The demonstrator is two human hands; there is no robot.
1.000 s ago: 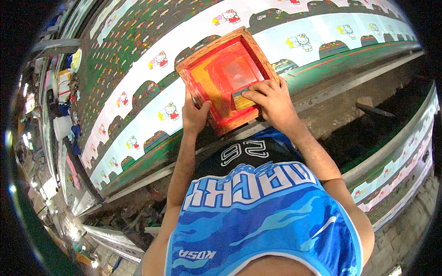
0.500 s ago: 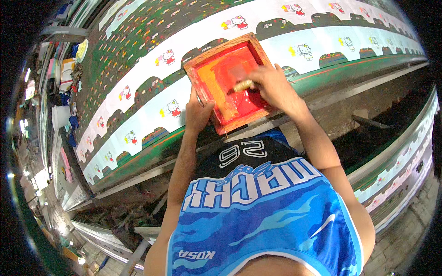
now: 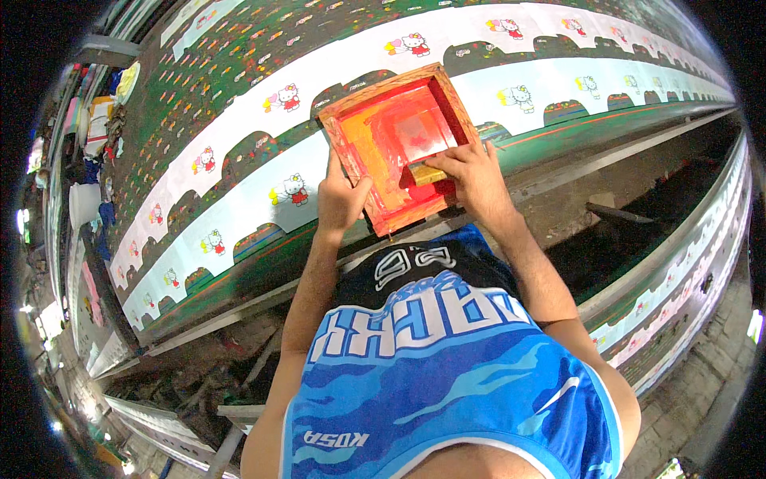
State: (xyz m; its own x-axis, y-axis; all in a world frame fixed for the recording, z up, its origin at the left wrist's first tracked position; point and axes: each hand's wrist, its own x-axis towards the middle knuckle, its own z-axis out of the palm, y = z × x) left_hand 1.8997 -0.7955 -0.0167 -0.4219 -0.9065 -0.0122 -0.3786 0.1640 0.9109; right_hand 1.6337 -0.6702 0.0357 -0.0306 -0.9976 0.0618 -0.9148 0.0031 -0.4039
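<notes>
A wooden screen-printing frame [image 3: 380, 91] lies tilted over the white printed pieces, its mesh smeared with red and orange ink. My left hand [image 3: 341, 201] grips the frame's left side, thumb towards the inner edge and fingers along the outside. Inside the frame, near its right side, my right hand [image 3: 479, 182] holds a squeegee with a yellowish handle [image 3: 426, 174]. The squeegee's blade edge is hard to see against the wet red ink. A paler, shiny patch of mesh [image 3: 415, 140] shows just beyond the squeegee.
Rows of white scalloped pieces [image 3: 291, 190] with small cartoon cat prints run along the long green table [image 3: 550, 144], which is spotted with ink. A dark gap lies between this table and another with printed pieces [image 3: 638, 307] at right. A white bucket [image 3: 84, 205] stands at far left.
My right hand has brought the squeegee nearer to me inside the frame, exposing more of the pale patch. My left hand keeps its hold, and the view has shifted slightly.
</notes>
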